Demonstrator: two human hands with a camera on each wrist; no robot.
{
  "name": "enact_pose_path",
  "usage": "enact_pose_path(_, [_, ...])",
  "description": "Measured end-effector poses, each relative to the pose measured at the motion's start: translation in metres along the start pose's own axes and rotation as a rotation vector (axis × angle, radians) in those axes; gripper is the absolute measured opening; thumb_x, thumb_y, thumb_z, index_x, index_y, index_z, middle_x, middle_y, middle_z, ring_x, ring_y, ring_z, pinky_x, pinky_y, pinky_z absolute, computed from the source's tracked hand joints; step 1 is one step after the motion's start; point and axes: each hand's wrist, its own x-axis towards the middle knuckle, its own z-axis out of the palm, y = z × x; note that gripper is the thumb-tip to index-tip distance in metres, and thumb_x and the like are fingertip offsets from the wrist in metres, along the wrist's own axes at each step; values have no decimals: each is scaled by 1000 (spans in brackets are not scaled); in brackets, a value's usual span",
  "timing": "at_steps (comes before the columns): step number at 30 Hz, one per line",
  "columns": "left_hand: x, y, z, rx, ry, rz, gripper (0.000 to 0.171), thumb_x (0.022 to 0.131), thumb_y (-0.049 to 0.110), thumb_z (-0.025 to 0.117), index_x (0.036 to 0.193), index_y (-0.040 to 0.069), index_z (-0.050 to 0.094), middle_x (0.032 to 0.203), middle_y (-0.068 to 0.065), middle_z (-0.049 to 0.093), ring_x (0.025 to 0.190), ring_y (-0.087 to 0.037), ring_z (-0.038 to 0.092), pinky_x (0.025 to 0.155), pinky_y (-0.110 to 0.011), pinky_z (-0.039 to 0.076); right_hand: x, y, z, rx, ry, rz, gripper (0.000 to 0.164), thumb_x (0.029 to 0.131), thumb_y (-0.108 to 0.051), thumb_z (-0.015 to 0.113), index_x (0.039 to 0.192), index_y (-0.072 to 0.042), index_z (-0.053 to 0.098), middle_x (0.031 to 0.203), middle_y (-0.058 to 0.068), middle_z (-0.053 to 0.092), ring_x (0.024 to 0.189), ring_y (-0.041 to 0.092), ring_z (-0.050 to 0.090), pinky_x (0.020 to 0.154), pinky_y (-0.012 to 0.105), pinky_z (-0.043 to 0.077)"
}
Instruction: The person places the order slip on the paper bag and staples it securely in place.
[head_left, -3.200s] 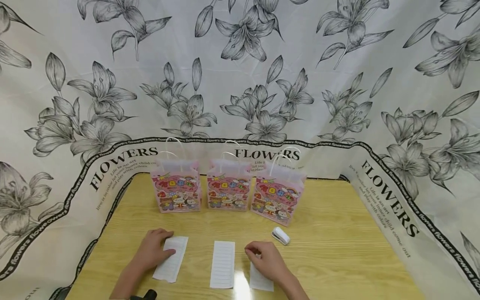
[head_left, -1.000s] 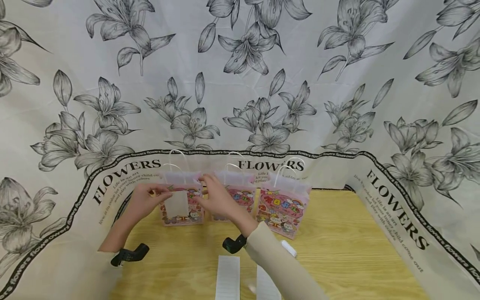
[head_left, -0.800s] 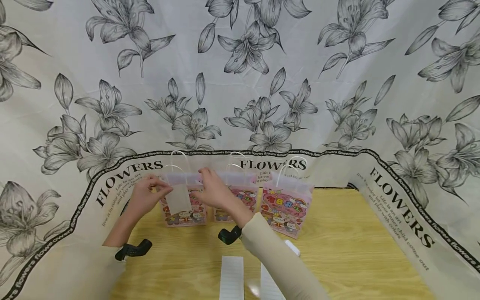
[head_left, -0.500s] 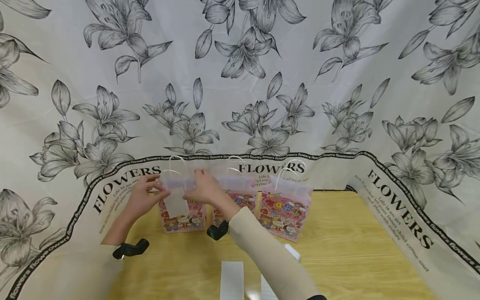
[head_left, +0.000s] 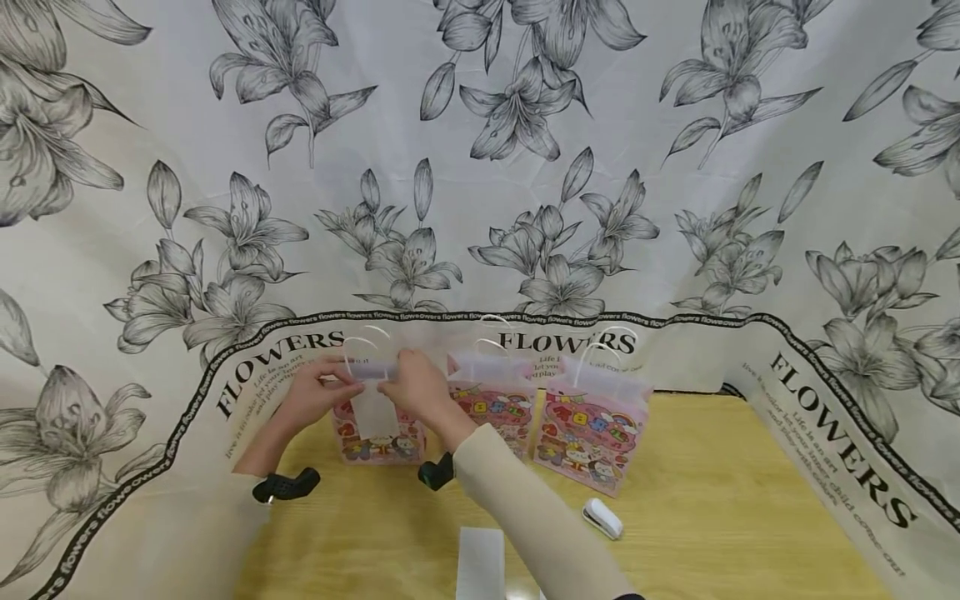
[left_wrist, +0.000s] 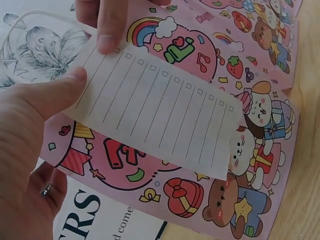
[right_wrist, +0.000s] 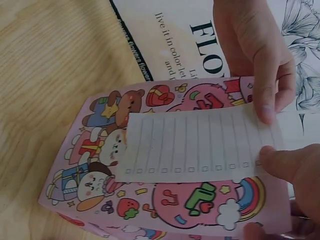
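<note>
A white checklist sheet (head_left: 375, 415) with ruled lines and small boxes lies against the front of the leftmost pink gift bag (head_left: 382, 454), near its top edge. At the sheet's upper left, my left hand (head_left: 318, 393) pinches it to the bag, thumb in front and fingers behind, as the left wrist view shows. My right hand (head_left: 426, 390) grips the same top edge from the right, its thumb (right_wrist: 280, 159) pressing on the sheet. Rounded cartoon animals and a rainbow are printed on the bag. Part of its right side is hidden by my right hand.
Two more pink gift bags, the middle one (head_left: 491, 408) and the right one (head_left: 588, 433), stand alongside. A white mini stapler (head_left: 602, 518) lies before them. Another paper sheet (head_left: 481, 562) rests near the table's front. Flower-printed cloth (head_left: 525, 208) hangs behind.
The left sheet has gone from the tabletop to the left bag's front. My right hand has come across from the right sheet to that bag. Lately the hands have drawn closer together.
</note>
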Motion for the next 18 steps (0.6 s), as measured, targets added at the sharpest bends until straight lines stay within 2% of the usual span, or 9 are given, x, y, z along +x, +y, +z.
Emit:
enact_pose_path(3, [-1,0,2,7,31,-18,13,83,18,80,81,6,74,114,-14,64,103,-26,60,77,-26,54,1,5,6,-3,46,-25,29,87,-36,74,89,-9,65,78,1,60,61,13,53,51,27,43])
enact_pose_path(6, [-4,0,6,11,75,-10,11,83,16,80,83,6,75,102,-11,67,92,-20,62,74,-27,54,2,7,8,1,82,-64,28,88,-33,74,73,-14,61,64,-4,55,54,12,47,48,26,37])
enact_pose_path(9, [-10,0,10,-5,104,-29,11,83,16,80,82,7,74,91,-8,69,82,-18,64,71,-29,54,-1,8,9,18,84,-86,26,88,-28,74,70,-16,61,61,-7,53,53,10,46,48,24,37])
enact_pose_path(13, [-18,1,14,28,159,-81,19,82,20,81,79,6,68,81,-7,66,72,-19,61,63,-29,50,-6,7,10,38,52,-88,23,89,-24,74,70,-15,63,61,-8,54,53,9,47,48,23,38])
enact_pose_path(16, [-17,0,16,53,187,-105,26,81,25,82,86,5,65,84,-7,65,73,-18,61,61,-29,50,-6,9,7,44,51,-96,24,89,-22,73,70,-15,62,61,-8,55,54,10,46,49,23,36])
enact_pose_path(18, [-15,9,16,44,155,-97,26,83,21,80,95,2,67,90,-11,68,77,-20,65,63,-29,53,-6,11,3,49,55,-113,26,89,-22,73,68,-16,59,60,-8,53,53,9,44,49,23,35])
